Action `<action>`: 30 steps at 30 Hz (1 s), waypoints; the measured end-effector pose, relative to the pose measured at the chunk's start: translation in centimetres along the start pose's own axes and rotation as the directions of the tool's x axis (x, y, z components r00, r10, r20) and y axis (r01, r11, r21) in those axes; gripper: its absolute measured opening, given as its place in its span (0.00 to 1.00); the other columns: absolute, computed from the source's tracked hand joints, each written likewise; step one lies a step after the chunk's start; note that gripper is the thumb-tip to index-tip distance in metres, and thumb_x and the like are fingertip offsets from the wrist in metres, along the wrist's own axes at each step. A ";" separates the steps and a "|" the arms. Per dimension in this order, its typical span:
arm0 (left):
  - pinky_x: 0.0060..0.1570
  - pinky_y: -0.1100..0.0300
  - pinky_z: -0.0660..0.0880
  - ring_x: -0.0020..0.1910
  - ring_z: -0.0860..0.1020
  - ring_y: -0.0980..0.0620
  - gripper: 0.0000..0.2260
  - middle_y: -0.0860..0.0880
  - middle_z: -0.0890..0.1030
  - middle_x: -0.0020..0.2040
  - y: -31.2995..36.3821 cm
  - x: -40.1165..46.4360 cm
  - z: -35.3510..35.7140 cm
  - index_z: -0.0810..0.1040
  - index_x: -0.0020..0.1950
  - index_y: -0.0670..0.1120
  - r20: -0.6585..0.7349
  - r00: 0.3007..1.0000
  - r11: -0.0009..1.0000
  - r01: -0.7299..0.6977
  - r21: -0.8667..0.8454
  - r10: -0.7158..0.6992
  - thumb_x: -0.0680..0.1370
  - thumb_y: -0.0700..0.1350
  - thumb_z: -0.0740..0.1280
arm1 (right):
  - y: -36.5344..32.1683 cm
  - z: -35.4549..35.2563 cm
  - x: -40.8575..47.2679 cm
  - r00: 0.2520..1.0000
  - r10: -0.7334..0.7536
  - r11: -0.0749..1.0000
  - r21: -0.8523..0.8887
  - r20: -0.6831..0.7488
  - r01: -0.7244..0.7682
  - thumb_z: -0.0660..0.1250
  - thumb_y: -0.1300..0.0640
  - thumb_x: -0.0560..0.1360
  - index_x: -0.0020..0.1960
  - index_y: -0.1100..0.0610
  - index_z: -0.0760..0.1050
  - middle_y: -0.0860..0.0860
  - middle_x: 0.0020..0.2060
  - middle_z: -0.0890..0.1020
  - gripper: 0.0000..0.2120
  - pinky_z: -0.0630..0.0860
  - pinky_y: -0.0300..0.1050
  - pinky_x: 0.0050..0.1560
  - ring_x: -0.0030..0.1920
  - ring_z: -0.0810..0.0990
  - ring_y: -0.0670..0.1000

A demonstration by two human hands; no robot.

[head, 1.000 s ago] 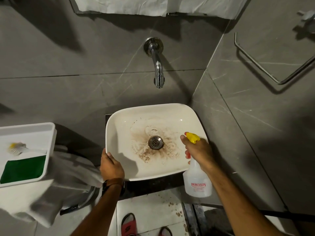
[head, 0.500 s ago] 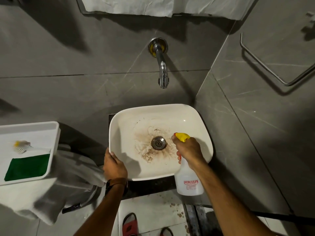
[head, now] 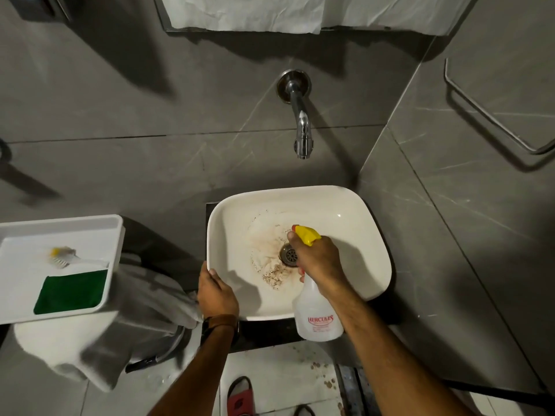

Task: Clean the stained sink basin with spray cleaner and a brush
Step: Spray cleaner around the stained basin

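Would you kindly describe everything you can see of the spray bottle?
The spray bottle is translucent white plastic with red "HERCULES" lettering on its body and a yellow spray head tipped with a red nozzle. It looks nearly upright, leaning slightly, and is held above the near right part of the sink. The nozzle points left toward the brown stain around the drain. The right hand wraps its neck, a finger beside the nozzle. Its fill level is unclear.

Chrome tap (head: pixel 301 121) on grey tiled wall, at 12 o'clock. White paper sheet (head: pixel 249 13) along top edge. Metal rail (head: pixel 492 115) at 2 o'clock. White tray (head: pixel 18 313) at 9 o'clock holds green sponge (head: pixel 70 291). Red sandal (head: pixel 240 396) at 6 o'clock
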State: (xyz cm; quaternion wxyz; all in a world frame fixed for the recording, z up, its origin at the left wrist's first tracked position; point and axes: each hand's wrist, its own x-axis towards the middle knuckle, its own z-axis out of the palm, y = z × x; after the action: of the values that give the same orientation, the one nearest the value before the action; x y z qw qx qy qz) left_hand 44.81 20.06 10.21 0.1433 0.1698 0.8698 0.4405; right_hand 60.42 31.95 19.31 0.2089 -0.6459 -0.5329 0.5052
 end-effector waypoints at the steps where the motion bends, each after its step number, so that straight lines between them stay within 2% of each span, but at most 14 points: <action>1: 0.53 0.45 0.79 0.55 0.79 0.39 0.20 0.41 0.80 0.58 0.0 0.0 0.0 0.71 0.70 0.47 0.000 1.000 1.000 -0.001 0.004 0.001 0.84 0.53 0.50 | -0.3 0.4 0.0 1.000 0.005 1.000 -0.010 0.004 -0.005 0.71 0.37 0.73 0.58 0.49 0.85 0.51 0.42 0.88 0.20 0.86 0.58 0.43 0.40 0.87 0.57; 4: 0.55 0.45 0.78 0.57 0.78 0.39 0.19 0.40 0.79 0.60 0.0 0.0 0.0 0.71 0.70 0.45 0.008 1.000 1.000 0.001 0.011 -0.001 0.84 0.51 0.50 | -0.8 1.0 0.0 1.000 0.014 1.000 -0.014 0.003 -0.014 0.70 0.36 0.73 0.54 0.54 0.85 0.51 0.42 0.88 0.23 0.86 0.56 0.47 0.42 0.87 0.55; 7: 0.55 0.45 0.78 0.57 0.78 0.39 0.19 0.40 0.79 0.60 0.1 0.0 0.0 0.70 0.71 0.45 0.010 1.000 1.000 0.008 0.008 -0.008 0.84 0.51 0.51 | -1.0 0.9 0.3 1.000 -0.007 0.999 -0.050 -0.009 0.006 0.69 0.35 0.74 0.60 0.51 0.84 0.53 0.47 0.88 0.24 0.83 0.56 0.55 0.49 0.86 0.57; 10: 0.56 0.44 0.78 0.57 0.78 0.39 0.19 0.40 0.79 0.60 0.1 -0.1 -0.1 0.70 0.71 0.45 0.013 1.000 1.000 0.009 0.008 -0.009 0.84 0.51 0.51 | -1.0 0.3 0.6 0.999 0.022 0.998 -0.051 -0.027 -0.024 0.69 0.36 0.75 0.62 0.53 0.82 0.55 0.51 0.87 0.26 0.83 0.60 0.54 0.50 0.86 0.61; 12: 0.55 0.43 0.78 0.57 0.78 0.39 0.20 0.40 0.79 0.60 0.0 -0.1 -0.1 0.70 0.71 0.45 0.017 1.000 1.000 0.014 0.010 -0.014 0.84 0.52 0.50 | -1.0 -0.2 0.7 0.999 0.009 0.997 -0.071 -0.051 -0.013 0.68 0.35 0.75 0.62 0.55 0.82 0.55 0.51 0.87 0.27 0.83 0.58 0.55 0.51 0.85 0.60; 15: 0.54 0.43 0.78 0.57 0.78 0.39 0.20 0.40 0.79 0.60 0.1 -0.1 -0.1 0.69 0.71 0.45 0.021 1.000 0.999 0.019 0.026 -0.019 0.84 0.52 0.51 | -1.0 -0.9 0.6 0.999 0.022 0.999 -0.042 -0.039 -0.023 0.69 0.36 0.75 0.60 0.53 0.83 0.56 0.44 0.88 0.24 0.85 0.58 0.49 0.43 0.87 0.57; 17: 0.55 0.42 0.78 0.57 0.78 0.39 0.20 0.40 0.79 0.60 0.0 0.0 -0.1 0.69 0.71 0.44 0.020 1.000 0.999 0.007 0.032 -0.008 0.84 0.51 0.51 | -0.9 -1.1 0.5 0.998 0.039 0.999 -0.017 -0.058 -0.040 0.70 0.37 0.75 0.58 0.52 0.83 0.53 0.43 0.88 0.22 0.86 0.58 0.45 0.40 0.88 0.56; 21: 0.55 0.42 0.78 0.58 0.77 0.38 0.19 0.39 0.78 0.61 -0.1 0.1 0.1 0.70 0.71 0.44 0.016 1.000 0.999 -0.001 0.034 0.001 0.85 0.50 0.51 | -0.9 -1.7 0.4 0.989 0.005 1.000 0.000 -0.151 -0.006 0.68 0.35 0.75 0.56 0.48 0.85 0.52 0.38 0.87 0.20 0.86 0.56 0.45 0.37 0.87 0.55; 23: 0.55 0.42 0.78 0.58 0.78 0.38 0.19 0.40 0.78 0.61 -0.1 0.1 0.1 0.70 0.71 0.44 0.012 1.000 1.000 -0.002 0.027 0.002 0.85 0.50 0.51 | -0.7 -2.0 0.4 0.991 0.001 1.000 0.003 -0.131 -0.001 0.69 0.35 0.74 0.51 0.44 0.85 0.51 0.35 0.87 0.16 0.86 0.56 0.46 0.37 0.86 0.54; 25: 0.55 0.43 0.78 0.58 0.78 0.39 0.19 0.40 0.78 0.61 -0.1 0.1 0.1 0.69 0.71 0.44 0.015 1.000 1.000 0.004 0.021 -0.004 0.85 0.51 0.51 | -0.4 -2.3 0.2 0.995 -0.008 1.000 0.022 -0.094 0.010 0.71 0.37 0.74 0.48 0.44 0.86 0.48 0.32 0.86 0.12 0.86 0.59 0.42 0.34 0.85 0.53; 27: 0.55 0.43 0.78 0.58 0.78 0.39 0.19 0.40 0.78 0.62 -0.2 0.1 0.1 0.70 0.71 0.45 0.014 1.000 1.000 0.007 0.018 -0.007 0.84 0.50 0.51 | -0.2 -2.8 -0.4 0.999 -0.004 1.000 0.020 -0.038 0.005 0.72 0.36 0.72 0.53 0.45 0.86 0.47 0.31 0.85 0.17 0.86 0.56 0.38 0.31 0.83 0.52; 29: 0.55 0.44 0.77 0.58 0.78 0.39 0.19 0.40 0.79 0.62 -0.2 0.1 0.1 0.70 0.71 0.45 0.011 1.000 1.000 0.005 0.013 -0.005 0.84 0.50 0.51 | 0.3 -3.5 -1.4 0.999 0.034 0.999 -0.010 0.031 -0.034 0.73 0.33 0.68 0.50 0.48 0.87 0.53 0.30 0.84 0.21 0.82 0.48 0.29 0.26 0.80 0.51; 30: 0.55 0.44 0.77 0.57 0.78 0.39 0.19 0.40 0.79 0.61 -0.1 0.1 0.1 0.70 0.71 0.45 0.010 1.000 1.000 0.005 0.011 -0.006 0.84 0.50 0.51 | 0.7 -3.9 -2.0 0.997 0.058 0.998 -0.031 0.055 -0.056 0.73 0.32 0.67 0.48 0.50 0.86 0.55 0.29 0.84 0.23 0.80 0.46 0.27 0.25 0.80 0.52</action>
State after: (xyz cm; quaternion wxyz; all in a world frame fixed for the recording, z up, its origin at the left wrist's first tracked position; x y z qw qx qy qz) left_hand 44.75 20.06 10.08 0.1478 0.1703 0.8720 0.4345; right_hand 64.31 30.99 21.18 0.1699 -0.6494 -0.5272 0.5211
